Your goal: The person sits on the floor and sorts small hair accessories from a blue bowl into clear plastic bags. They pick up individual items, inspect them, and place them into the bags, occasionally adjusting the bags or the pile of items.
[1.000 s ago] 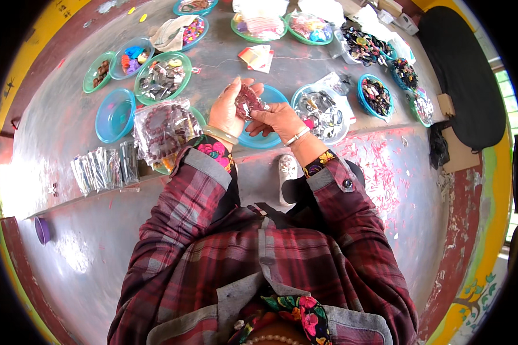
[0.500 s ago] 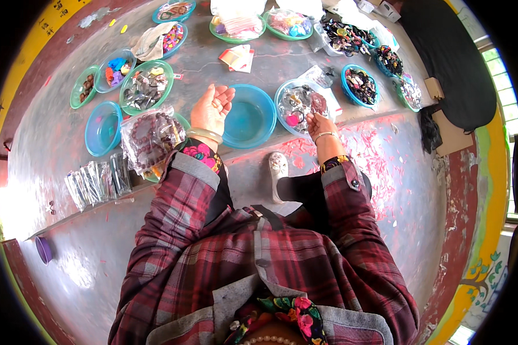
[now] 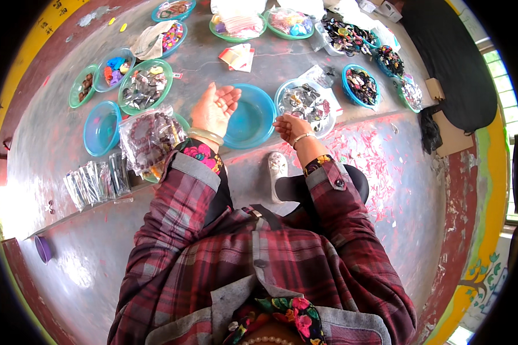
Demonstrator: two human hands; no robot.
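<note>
My left hand (image 3: 214,109) is turned palm up beside the left rim of an empty blue basin (image 3: 248,138), its fingers stretched out and nothing plainly resting on them. Between that basin and a pale basin (image 3: 330,127) of small bagged pieces is my right hand (image 3: 292,126), fingers curled together. Whatever they pinch, if anything, is too small or hidden to make out. Mixed dark and clear packets (image 3: 306,102) fill the pale basin. Close to my left wrist, a clear bag of dark purple beads (image 3: 149,135) lies on a green basin.
Several basins of small goods surround me on the raised ledge, among them a green basin (image 3: 168,95) and a blue basin (image 3: 346,77). Slim packets (image 3: 92,184) lie at left. Papers (image 3: 237,57) sit ahead. Red scraps (image 3: 374,172) litter the floor at right, below the ledge edge.
My right hand has moved left from over the pale basin to the gap by the blue basin. A reddish-brown piece near its fingers no longer shows there. My left hand has barely shifted.
</note>
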